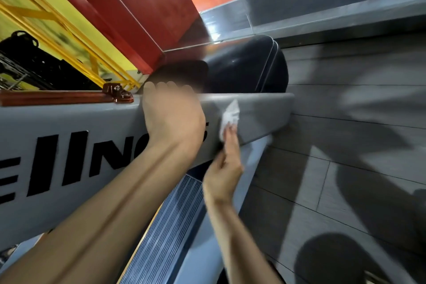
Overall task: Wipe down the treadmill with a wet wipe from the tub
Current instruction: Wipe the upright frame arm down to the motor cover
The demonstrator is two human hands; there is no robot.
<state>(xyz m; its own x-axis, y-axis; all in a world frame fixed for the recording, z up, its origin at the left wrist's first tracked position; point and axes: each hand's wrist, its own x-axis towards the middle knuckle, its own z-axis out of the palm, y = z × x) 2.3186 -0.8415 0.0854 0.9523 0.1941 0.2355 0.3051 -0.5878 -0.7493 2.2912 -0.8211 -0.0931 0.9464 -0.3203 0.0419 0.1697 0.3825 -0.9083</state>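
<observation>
Left hand (171, 115) grips the treadmill (69, 122) rail; right hand (222, 168) fingers press wipe (229, 116) flat.

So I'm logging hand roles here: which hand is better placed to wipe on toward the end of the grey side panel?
Right. The right hand presses the wet wipe against the grey side panel, while the left hand grips the panel's top edge.

blurred: left hand (171, 114) fingers (161, 86) | cut off: treadmill (69, 145) lettering at left edge | hidden: wet wipe (229, 117) lower end behind right hand (222, 173)
</observation>
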